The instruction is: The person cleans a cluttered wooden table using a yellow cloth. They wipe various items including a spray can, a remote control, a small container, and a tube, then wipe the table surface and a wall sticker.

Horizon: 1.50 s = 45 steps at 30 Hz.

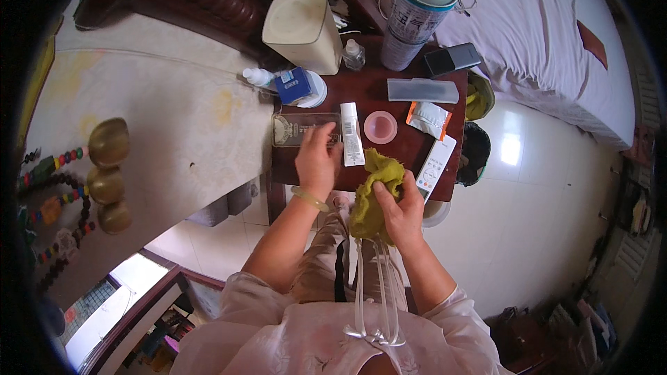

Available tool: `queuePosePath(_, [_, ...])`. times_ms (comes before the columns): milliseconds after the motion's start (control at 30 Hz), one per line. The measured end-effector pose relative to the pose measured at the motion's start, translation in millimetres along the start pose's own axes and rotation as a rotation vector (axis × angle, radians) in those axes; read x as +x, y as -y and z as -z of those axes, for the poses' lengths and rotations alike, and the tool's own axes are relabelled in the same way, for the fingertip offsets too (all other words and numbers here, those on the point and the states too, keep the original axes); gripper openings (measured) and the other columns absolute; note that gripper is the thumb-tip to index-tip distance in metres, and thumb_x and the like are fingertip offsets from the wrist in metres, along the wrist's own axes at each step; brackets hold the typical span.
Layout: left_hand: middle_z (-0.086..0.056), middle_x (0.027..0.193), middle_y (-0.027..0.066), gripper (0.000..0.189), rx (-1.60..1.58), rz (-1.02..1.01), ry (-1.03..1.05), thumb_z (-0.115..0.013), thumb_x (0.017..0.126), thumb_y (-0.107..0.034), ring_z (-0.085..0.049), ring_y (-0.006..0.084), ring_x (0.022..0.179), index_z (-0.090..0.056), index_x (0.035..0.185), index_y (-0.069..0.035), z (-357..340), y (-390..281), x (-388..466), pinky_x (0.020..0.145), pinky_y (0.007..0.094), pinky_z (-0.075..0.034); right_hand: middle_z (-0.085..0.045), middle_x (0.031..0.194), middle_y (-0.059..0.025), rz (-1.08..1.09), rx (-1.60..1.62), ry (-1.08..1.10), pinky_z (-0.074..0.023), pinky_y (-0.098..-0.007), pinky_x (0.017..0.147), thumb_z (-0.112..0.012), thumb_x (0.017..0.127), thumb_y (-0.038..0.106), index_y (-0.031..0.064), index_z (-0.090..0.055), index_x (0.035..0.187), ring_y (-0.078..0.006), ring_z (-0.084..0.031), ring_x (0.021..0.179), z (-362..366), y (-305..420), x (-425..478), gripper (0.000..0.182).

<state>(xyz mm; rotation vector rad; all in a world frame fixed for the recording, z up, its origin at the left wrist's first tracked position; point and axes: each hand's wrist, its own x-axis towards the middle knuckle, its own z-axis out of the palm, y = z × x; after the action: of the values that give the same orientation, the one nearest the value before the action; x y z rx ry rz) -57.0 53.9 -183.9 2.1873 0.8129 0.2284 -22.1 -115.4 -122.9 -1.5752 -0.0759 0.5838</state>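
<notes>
A crumpled yellow-green cloth (372, 200) is pinched between the thumb and fingers of my right hand (405, 208), in front of a dark red wooden table (323, 166). Over a clear plastic case with printing (297, 129), near the table's left edge, is my left hand (318, 159); its fingers are partly spread, slightly blurred, and nothing shows in them. Just right of those fingers lies a white tube (352, 134). Beside the tube sit a round pink dish (380, 127), a white and orange packet (429, 119) and a white remote control (436, 164).
A tall aerosol can (415, 15), a cream box-shaped container (302, 31), a small clear bottle (354, 55) and a blue box (294, 86) stand at the back. A dark phone (452, 59) and a translucent case (422, 90) lie at right. Bins (474, 153) adjoin the table.
</notes>
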Motion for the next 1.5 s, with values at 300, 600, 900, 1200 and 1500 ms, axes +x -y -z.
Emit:
queuePosePath(300, [-0.046, 0.131, 0.0133, 0.057, 0.253, -0.296, -0.521, -0.07, 0.075, 0.003, -0.049, 0.0282, 0.116, -0.052, 0.128, -0.005, 74.9, -9.7, 64.5, 0.086, 0.0336, -0.05, -0.063, 0.094, -0.0073, -0.012, 0.014, 0.052, -0.0466, -0.0256, 0.077, -0.065, 0.089, 0.008, -0.0015, -0.054, 0.106, -0.0109, -0.056, 0.085, -5.6, -3.4, -0.7, 0.022])
queuePosePath(600, [-0.05, 0.126, 0.0153, 0.047, 0.223, -0.181, -0.472, -0.065, 0.075, 0.006, -0.05, 0.0338, 0.115, -0.056, 0.12, -0.004, 82.3, -5.9, 90.8, 0.094, 0.0387, -0.045, -0.063, 0.098, -0.0073, -0.043, 0.015, 0.104, -0.0464, -0.0259, 0.08, -0.065, 0.089, 0.009, -0.0019, -0.053, 0.109, -0.0107, -0.056, 0.088, -12.3, 0.5, -4.2, 0.025])
queuePosePath(900, [-0.059, 0.113, 0.0134, 0.035, 0.336, -0.262, -0.481, -0.062, 0.076, 0.007, -0.057, 0.0333, 0.104, -0.06, 0.109, -0.005, 85.8, 5.9, 74.7, 0.087, 0.0379, -0.048, -0.063, 0.097, -0.0064, -0.043, -0.031, 0.114, -0.0466, -0.0257, 0.079, -0.064, 0.089, 0.01, -0.0015, -0.053, 0.109, -0.0106, -0.056, 0.087, -12.3, 3.3, -6.7, 0.025])
queuePosePath(1200, [-0.06, 0.111, 0.0144, 0.032, 0.286, -0.323, -0.522, -0.065, 0.081, 0.005, -0.061, 0.0286, 0.097, -0.061, 0.112, -0.004, 113.2, -11.8, 15.2, 0.081, 0.0335, -0.052, -0.062, 0.089, -0.0117, -0.001, -0.071, 0.129, -0.0475, -0.0288, 0.073, -0.067, 0.087, 0.011, -0.0013, -0.054, 0.104, -0.017, -0.059, 0.079, -17.5, -5.9, -15.1, 0.025])
queuePosePath(1500, [-0.061, 0.11, 0.0098, 0.041, -0.503, -0.11, -0.411, -0.062, 0.081, 0.01, -0.059, 0.0165, 0.097, -0.051, 0.119, -0.001, 140.1, -52.7, -45.2, 0.085, 0.027, -0.047, -0.059, 0.105, -0.0214, 0.284, -0.275, 0.19, -0.0502, -0.0364, 0.075, -0.069, 0.082, 0.013, -0.0009, -0.05, 0.122, -0.0401, -0.061, 0.085, -17.5, 5.3, -11.8, 0.046])
